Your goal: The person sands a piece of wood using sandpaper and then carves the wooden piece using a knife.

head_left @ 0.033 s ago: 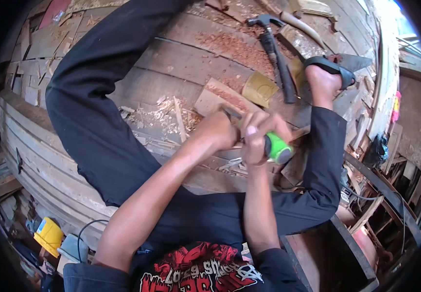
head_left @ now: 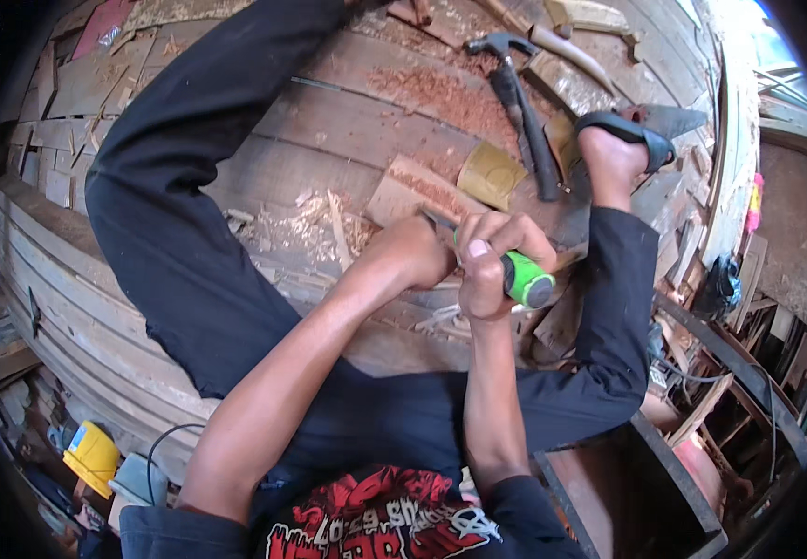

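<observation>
Two bare hands are bunched around one tool, and that grip is where I'd put my attention. Right hand (head_left: 497, 270) has its fingers wrapped round a green-and-black handle (head_left: 528, 282), thumb showing on top. Left hand (head_left: 415, 253) is curled in just beside it, but those fingertips are hidden behind the knuckles, so I can't tell what they're pinching, if anything. Some dark blade (head_left: 439, 218) pokes out past the left fist toward a pale wooden board (head_left: 392, 201), which lies on the plank floor (head_left: 282, 168) roughly midway between its left and right edges. Can't see whether the tip touches wood. My take: let the right hand supply the push while the left only steers, go shallow with small bites, and have that left hand behind the cutting end, never ahead of it. I'd brush the reddish shavings (head_left: 429, 189) off so the grain shows, and brace the board, since I can't see any clamp on it and it could skid. The hammer (head_left: 526, 121) lies farther off, nearer the floor's right edge, nobody's hand on it.
</observation>
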The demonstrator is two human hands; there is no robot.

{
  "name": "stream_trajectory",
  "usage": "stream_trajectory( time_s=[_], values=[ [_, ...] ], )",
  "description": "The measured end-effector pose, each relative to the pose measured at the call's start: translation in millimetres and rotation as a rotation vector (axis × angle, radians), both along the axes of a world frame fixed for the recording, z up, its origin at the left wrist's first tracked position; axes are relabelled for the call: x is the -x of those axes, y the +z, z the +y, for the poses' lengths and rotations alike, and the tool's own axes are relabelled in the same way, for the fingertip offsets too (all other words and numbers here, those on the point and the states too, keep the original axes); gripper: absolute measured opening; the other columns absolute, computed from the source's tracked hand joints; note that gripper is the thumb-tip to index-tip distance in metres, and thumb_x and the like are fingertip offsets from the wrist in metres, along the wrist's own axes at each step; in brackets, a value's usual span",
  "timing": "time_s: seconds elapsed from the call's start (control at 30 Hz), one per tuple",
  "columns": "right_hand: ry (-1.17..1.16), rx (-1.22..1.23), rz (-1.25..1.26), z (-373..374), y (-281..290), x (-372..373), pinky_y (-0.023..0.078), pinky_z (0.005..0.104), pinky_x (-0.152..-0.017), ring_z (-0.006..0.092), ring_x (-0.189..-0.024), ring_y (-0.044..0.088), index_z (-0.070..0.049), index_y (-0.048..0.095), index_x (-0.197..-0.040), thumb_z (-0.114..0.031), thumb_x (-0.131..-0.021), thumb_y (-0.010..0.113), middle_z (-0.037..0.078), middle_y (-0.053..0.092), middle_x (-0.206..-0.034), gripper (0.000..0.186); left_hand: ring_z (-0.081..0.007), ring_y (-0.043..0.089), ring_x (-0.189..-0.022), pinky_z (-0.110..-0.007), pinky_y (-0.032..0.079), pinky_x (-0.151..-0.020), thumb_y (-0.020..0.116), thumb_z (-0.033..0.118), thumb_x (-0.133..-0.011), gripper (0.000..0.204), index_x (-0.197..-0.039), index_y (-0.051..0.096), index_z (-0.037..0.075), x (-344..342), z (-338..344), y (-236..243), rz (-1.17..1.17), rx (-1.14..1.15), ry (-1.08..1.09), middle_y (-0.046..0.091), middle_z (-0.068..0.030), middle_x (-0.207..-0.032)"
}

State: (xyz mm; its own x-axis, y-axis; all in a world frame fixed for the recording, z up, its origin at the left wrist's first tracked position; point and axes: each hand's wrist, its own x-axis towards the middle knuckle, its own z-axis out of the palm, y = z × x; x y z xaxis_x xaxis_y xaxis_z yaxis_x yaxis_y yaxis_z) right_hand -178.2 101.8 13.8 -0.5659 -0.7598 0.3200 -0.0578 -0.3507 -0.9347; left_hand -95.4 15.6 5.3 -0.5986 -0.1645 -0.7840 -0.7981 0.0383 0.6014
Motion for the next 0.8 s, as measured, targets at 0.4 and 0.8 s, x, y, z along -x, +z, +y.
stream_trajectory(
  time_s=[0.4, 0.8],
  values=[
    [-0.022, 0.304, -0.372, -5, 43, 3, 0.037, 0.0269, -0.05, 0.0114, -0.055, 0.044, -0.006, 0.044, -0.072, 0.002, -0.08, 0.06, 0.002, 0.048, -0.064, 0.019, -0.0409, 0.065, -0.112, -0.044, 0.052, -0.094, 0.064, 0.02, -0.08, 0.047, -0.116, 0.064, -0.01, -11, 10, 0, -0.05, 0.107, 0.114, 0.063, -0.0337, -0.117],
    [-0.143, 0.088, -0.094, 0, -6, -1, 0.032, 0.0261, -0.045, 0.0103, -0.05, 0.039, -0.004, 0.041, -0.072, -0.005, -0.085, 0.06, 0.003, 0.044, -0.061, 0.023, -0.0401, 0.066, -0.108, -0.043, 0.052, -0.091, 0.063, 0.037, -0.087, 0.053, -0.12, 0.061, -0.006, -16, 23, -47, 0.127, 0.171, 0.187, 0.065, -0.034, -0.111]
  ],
)
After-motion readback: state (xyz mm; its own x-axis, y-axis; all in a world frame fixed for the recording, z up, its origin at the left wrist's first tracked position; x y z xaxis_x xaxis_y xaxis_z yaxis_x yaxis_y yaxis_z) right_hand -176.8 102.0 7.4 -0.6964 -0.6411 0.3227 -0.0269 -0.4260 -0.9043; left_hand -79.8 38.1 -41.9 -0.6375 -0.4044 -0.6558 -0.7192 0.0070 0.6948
